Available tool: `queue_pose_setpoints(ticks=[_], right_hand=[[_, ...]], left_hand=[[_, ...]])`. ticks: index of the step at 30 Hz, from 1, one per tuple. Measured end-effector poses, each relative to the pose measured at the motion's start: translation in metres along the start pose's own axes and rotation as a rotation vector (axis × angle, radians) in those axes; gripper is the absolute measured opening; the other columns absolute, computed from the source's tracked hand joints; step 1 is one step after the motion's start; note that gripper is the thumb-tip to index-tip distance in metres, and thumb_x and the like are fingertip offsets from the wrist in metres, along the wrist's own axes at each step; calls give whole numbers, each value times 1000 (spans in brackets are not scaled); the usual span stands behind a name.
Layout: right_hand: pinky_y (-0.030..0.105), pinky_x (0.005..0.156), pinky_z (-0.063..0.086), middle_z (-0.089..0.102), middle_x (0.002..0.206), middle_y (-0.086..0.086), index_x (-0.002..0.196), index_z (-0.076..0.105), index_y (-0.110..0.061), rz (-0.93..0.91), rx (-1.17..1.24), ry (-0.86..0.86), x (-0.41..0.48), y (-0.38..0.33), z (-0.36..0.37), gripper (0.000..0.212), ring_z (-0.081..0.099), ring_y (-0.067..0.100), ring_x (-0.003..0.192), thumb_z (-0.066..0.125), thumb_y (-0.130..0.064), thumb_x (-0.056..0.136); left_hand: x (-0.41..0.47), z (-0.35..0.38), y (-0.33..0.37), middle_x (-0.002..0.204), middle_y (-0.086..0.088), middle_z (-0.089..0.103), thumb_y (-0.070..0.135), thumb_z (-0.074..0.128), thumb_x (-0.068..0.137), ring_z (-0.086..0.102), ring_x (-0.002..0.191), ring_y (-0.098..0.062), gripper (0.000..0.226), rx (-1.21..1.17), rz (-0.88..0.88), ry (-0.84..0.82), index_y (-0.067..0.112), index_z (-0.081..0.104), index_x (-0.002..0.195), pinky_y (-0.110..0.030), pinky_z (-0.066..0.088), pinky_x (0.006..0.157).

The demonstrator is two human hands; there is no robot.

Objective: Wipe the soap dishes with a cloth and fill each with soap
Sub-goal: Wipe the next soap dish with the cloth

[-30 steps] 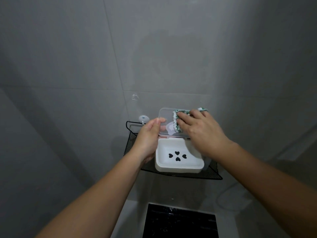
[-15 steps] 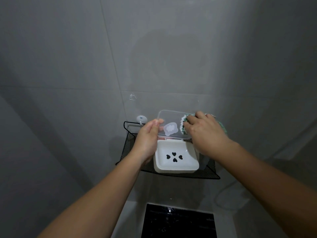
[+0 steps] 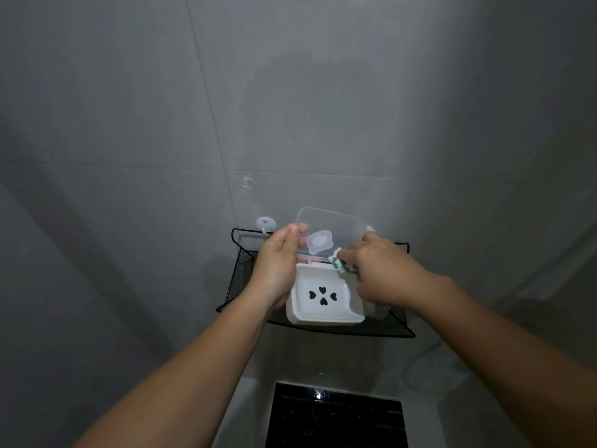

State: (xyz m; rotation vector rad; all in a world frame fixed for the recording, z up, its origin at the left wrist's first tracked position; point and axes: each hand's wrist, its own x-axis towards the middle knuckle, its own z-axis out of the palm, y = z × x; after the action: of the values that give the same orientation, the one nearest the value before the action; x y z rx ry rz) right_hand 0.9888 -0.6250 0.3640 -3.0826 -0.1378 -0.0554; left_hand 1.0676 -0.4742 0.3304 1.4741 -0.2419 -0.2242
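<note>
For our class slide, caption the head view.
Left hand holds open clear plastic lid of white soap dish; right hand grips green-and-white cloth at its corner.

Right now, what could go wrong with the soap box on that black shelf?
The left hand pinches only the left edge of the open clear lid; hard rubbing by the right hand with the cloth at its base might strain or snap it. The white soap dish sits near the front edge of the black mesh shelf, so a push could slide it off.
</note>
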Motion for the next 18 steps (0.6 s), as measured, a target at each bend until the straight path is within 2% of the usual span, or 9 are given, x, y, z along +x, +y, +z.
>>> queue_pose_setpoints(ticks=[3,7,10,12,15,18], right_hand=[[34,73,43,59,88,-3,89,58,-17,-13,86,4,3,1,5,25,41,17,86,47,-4,71],[37,77,45,62,101,-10,110,62,-24,-92,104,43,12,-10,3,45,36,14,82,51,-6,70],[35,80,43,61,108,-11,120,60,-29,-128,111,20,15,-14,-4,56,38,16,87,52,-6,70],[37,81,43,60,101,-8,114,62,-27,-130,90,7,14,-13,-7,49,41,18,90,51,-7,71],[36,78,40,55,86,-4,93,61,-21,-100,-10,-43,9,-6,-7,26,41,20,88,49,-9,74],[32,76,35,54,87,-2,94,58,-22,-97,-88,-82,5,-1,-9,22,41,19,91,49,-12,77]], left_hand=[[-2,2,-1,94,-7,70,22,38,103,65,75,-20,26,-29,-20,-4,23,63,95,-31,53,68],[-5,7,1,104,-17,68,22,37,103,63,84,-25,27,-58,-23,-38,22,63,95,-41,51,81],[-5,7,2,106,-20,67,21,37,103,62,85,-27,27,-74,-20,-35,20,62,96,-42,50,82],[-5,3,1,98,-15,69,21,37,103,63,79,-25,27,-79,-12,-13,20,62,95,-38,51,77],[-2,-2,-2,93,-10,70,23,37,103,64,76,-24,27,-83,-12,20,20,63,95,-34,51,71],[-1,-5,-2,95,-10,71,23,38,102,65,77,-25,26,-89,-26,17,20,63,95,-33,53,69]])
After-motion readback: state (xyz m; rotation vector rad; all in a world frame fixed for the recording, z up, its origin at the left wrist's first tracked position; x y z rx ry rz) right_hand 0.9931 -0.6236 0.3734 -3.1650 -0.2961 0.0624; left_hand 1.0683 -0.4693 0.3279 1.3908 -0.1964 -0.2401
